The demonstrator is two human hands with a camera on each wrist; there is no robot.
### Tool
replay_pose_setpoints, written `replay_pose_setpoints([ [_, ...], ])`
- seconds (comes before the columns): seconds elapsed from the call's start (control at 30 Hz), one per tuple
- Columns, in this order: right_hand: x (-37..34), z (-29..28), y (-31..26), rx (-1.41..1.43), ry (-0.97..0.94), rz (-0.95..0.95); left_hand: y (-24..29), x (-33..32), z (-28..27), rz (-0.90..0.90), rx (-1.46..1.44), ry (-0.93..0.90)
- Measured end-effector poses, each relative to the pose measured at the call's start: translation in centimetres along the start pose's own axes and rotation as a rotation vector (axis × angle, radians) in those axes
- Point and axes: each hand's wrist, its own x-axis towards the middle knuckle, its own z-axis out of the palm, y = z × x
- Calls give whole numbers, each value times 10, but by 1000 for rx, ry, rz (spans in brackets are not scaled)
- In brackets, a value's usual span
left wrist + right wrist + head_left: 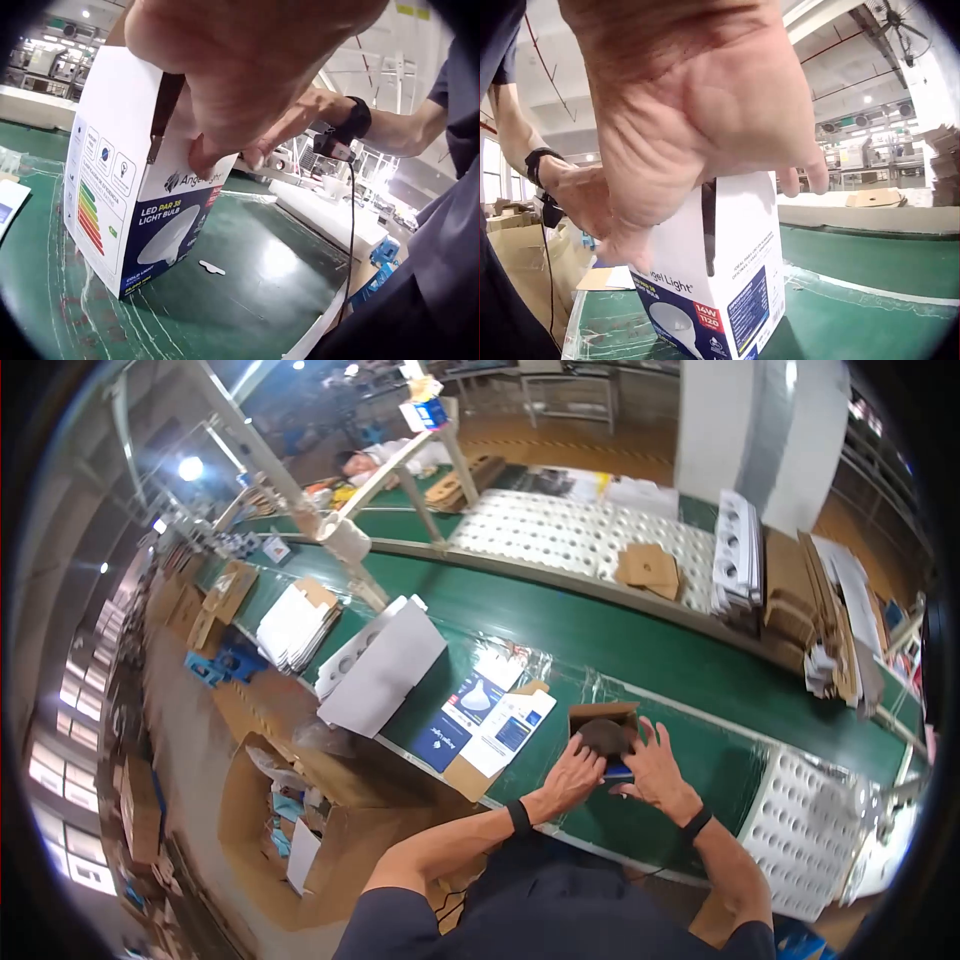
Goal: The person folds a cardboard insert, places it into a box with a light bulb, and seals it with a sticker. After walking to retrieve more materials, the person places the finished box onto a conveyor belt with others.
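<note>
A printed light bulb carton [169, 232] stands upright on the green work surface, its top open and a brown flap [600, 711] raised at the far side. In the head view a dark round piece [604, 738] shows at its mouth. My left hand [572, 778] grips the near left upper edge, its thumb against the printed front in the left wrist view. On the other side my right hand [655, 768] has its fingers spread over the right side, its thumb touching the front near the top [697, 112]. The carton's inside is mostly hidden.
Flattened printed cartons [468, 712] lie left of the carton, beside a large white box [385, 670]. White perforated trays [808, 830] lie at the right and across the green belt [560, 610]. A big cardboard box [250, 830] stands at the lower left.
</note>
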Motion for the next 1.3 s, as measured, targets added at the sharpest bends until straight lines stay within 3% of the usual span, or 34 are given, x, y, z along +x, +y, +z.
replay_pose_setpoints([
  [0.07,-2,18,6,-96,-271,40,4,7,-8,-54,-13,-89],
  [0.2,-7,56,10,-97,-398,11,12,17,-7,-54,-13,-265],
  [0.27,-4,32,1,-95,-304,-1,15,18,-15,-18,32,48],
  [0.33,-12,9,2,478,263,-43,3,12,-17,-51,-92,128],
  [0.4,-55,-10,-12,665,453,421,-6,-3,-8,-152,-78,16],
  [0.43,-87,12,-16,531,337,446,-11,-12,-3,-277,-94,-34],
  [0.5,-131,70,-24,342,75,377,-9,-17,-32,-209,-24,123],
  [0.57,-165,115,-48,294,-141,217,-18,-25,-25,-218,-120,142],
  [0.7,-142,141,-27,232,-42,254,-25,-41,-28,-233,-203,116],
  [0.77,-75,138,32,62,7,284,-26,-52,-31,-183,-210,73],
  [0.83,-23,150,76,-104,110,606,-26,-61,-36,-146,-219,17],
  [0.87,-5,158,89,-105,309,777,-25,-65,-39,-144,-203,15],
  [0.93,19,152,82,98,498,723,-29,-72,-46,-136,-227,-13],
  [0.97,20,144,72,95,502,726,-32,-76,-49,-131,-226,-11],
  [1.03,-7,127,27,298,205,360,-31,-89,-52,-139,-248,9],
  [1.1,-38,134,-6,350,13,244,-33,-102,-54,-148,-243,27],
  [1.13,-42,137,-2,344,-16,234,-35,-108,-53,-130,-213,38],
  [1.2,-46,141,1,195,-47,26,-38,-114,-50,-125,-221,20],
  [1.27,-1,137,44,27,-63,123,-38,-112,-50,-60,-195,4],
  [1.3,28,133,66,-69,-11,284,-40,-113,-49,-53,-243,-20],
])
